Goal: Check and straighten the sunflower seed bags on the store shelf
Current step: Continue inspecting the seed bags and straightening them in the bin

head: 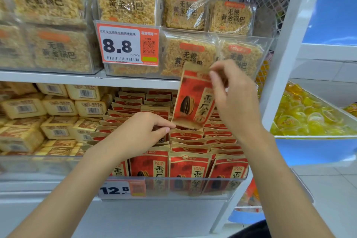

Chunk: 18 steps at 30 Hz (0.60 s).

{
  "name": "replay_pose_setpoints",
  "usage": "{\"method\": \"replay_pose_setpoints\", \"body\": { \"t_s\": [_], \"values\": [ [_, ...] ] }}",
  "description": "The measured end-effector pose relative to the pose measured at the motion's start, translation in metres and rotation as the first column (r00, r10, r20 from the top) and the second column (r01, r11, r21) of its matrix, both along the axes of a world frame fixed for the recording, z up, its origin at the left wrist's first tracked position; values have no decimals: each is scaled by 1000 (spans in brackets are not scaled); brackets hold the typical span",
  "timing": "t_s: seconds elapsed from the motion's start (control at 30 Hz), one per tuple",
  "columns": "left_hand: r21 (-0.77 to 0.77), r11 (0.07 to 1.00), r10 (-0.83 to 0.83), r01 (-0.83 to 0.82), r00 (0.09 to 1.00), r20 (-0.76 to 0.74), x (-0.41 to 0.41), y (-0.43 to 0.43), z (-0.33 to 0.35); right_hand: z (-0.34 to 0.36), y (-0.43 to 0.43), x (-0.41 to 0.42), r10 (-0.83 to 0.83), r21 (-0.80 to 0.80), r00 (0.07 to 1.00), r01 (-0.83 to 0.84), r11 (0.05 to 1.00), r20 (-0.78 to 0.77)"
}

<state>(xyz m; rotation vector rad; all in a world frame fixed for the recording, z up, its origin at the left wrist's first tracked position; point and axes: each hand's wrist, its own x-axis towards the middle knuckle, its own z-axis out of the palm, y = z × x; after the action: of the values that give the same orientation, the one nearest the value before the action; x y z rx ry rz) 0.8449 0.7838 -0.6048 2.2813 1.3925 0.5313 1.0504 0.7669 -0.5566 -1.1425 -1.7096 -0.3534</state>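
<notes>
We hold one sunflower seed bag (193, 100) upright between our hands, right hand (234, 92) pinching its top, left hand (144, 127) pinching its bottom corner, above the rows (189, 141).

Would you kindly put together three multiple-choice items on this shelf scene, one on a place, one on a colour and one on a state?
1. Where is the lifted seed bag?
A. Flat on a checkout counter
B. Held upright over the rows of seed bags
C. Inside a shopping basket

2. What is the main colour of the bag's front?
A. Red
B. Blue
C. Green

3. What is the right hand doing?
A. Hanging open, holding nothing
B. Gripping a pair of scissors
C. Pinching the bag's top edge

Answers: 1 B, the bag stands raised over the shelved rows. 2 A, its front is red with tan borders. 3 C, the grip is a pinch of finger and thumb on the bag's top corner.
</notes>
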Motion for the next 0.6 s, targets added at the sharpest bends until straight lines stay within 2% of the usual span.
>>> {"method": "replay_pose_setpoints", "body": {
  "t_s": [0.1,0.13,0.2,0.27,0.33,0.4,0.47,0.53,0.6],
  "values": [
    [36,998,45,-48,996,71,-7,-3,8,17,-7,2,27,247,985,17,969,-172],
    [66,994,74,-83,990,123,-12,-3,12,24,-9,2,50,276,975,12,961,-215],
    [110,979,126,-170,937,327,-21,-3,21,33,-12,-2,101,271,958,-26,962,-268],
    [70,978,126,-196,824,552,-28,-9,30,35,-13,-12,161,199,937,-102,975,-309],
    [-32,995,92,-95,733,674,-30,-17,39,29,-12,-28,214,77,898,-200,977,-384],
    [-127,992,78,18,703,707,-27,-29,43,20,-12,-45,235,-62,856,-295,953,-461],
    [-138,990,93,2,730,677,-25,-35,41,8,-13,-58,229,-175,809,-375,910,-542],
    [-83,994,105,-67,757,645,-25,-35,34,-1,-15,-66,189,-218,678,-468,857,-711],
    [-55,991,130,-125,733,668,-24,-35,30,-7,-16,-69,116,-218,509,-550,806,-853]
  ]
}}
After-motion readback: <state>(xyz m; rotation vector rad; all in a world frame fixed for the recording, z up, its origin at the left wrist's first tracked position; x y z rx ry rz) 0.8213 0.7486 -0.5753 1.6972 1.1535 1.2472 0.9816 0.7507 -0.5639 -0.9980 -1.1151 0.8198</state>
